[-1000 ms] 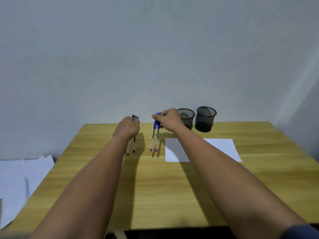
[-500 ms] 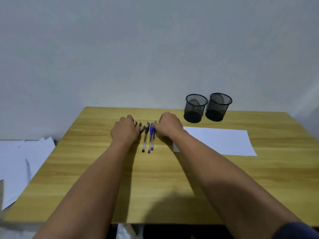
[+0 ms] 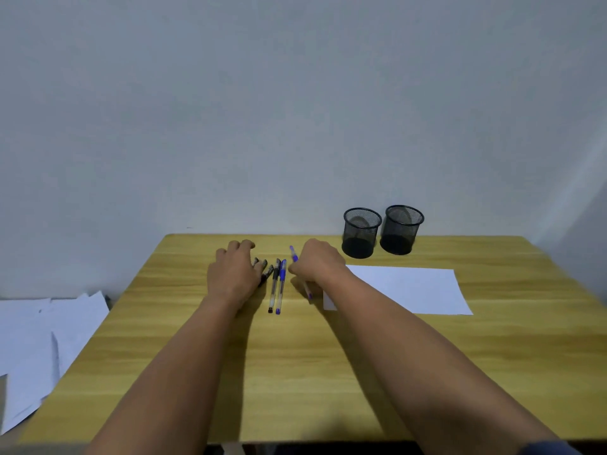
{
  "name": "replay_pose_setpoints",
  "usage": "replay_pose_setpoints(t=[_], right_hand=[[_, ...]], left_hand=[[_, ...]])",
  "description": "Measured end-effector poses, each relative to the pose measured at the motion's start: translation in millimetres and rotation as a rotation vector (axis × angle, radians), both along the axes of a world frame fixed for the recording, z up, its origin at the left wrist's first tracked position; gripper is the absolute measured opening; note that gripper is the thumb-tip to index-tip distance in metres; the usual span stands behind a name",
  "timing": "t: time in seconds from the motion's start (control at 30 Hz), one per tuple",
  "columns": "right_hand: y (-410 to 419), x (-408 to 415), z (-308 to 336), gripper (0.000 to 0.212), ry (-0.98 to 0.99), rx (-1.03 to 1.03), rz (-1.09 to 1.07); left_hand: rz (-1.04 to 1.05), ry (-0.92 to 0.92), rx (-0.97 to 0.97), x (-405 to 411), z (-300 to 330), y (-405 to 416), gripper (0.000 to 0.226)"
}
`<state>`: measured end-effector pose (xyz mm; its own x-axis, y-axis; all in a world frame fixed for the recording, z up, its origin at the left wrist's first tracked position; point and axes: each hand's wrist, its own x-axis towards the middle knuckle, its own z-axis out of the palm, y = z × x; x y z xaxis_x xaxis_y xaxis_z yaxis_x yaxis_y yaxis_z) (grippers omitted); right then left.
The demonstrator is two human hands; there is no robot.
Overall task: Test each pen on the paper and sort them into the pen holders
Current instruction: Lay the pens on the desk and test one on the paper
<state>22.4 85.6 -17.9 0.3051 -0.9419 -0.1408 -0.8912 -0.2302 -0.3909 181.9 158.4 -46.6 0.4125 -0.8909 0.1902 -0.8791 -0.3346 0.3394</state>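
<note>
Presently catalogued, largest item first.

Tabletop (image 3: 295, 372): yellow wood-grain surface, carrying every task item; both forearms reach across it from the near edge.

Paper (image 3: 410, 290): one white sheet lying flat on the right half, its near left corner partly hidden by the right forearm. No marks are visible on it.

Loose sheets (image 3: 36, 349): white pages lying off the tabletop's left edge, lower down.

Pen holders: two black mesh cups standing upright side by side at the far edge beyond the paper, the left holder (image 3: 360, 233) and the right holder (image 3: 402, 229). No pen shows above either rim.

Left hand (image 3: 235, 274): palm down, resting on the tabletop over the black pens (image 3: 266, 272), whose capped ends stick out from under its right side. Fingers lie fairly flat; whether any pen is actually held cannot be told.

Right hand (image 3: 317, 262): fingers curled round a blue pen (image 3: 294, 256), grasping it mid-barrel. The cap end rises up and away to the far left; the tip end (image 3: 308, 293) shows below the hand near the tabletop.

Pens lying free: a black pen (image 3: 273, 287) and a second blue pen (image 3: 281, 287), touching or nearly so, between the two hands, long axes running near to far.

Governing relation: the paper lies immediately right of the right hand, which is much the nearer hand. A short rightward carry, judged likely the next step, would bring the tip onto the sheet.
</note>
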Motion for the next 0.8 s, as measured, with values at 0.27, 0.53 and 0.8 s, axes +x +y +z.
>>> replay_pose_setpoints(t=[0.27,0.53,0.8], right_hand=[[18.0,-81.1,59.5,0.021,-0.589,0.391,0.056],[42.9,-147.9,39.6,0.019,-1.118,0.476,-0.134],[51.4,-146.9,2.2,0.027,-1.219,0.372,-0.33]], left_hand=[[-0.377,-0.008,-0.119,-40.4,50.1,19.8,0.041],[-0.49,0.094,-0.113,-100.2,55.1,36.8,0.018],[-0.489,0.217,-0.038,-137.2,37.2,42.5,0.046]])
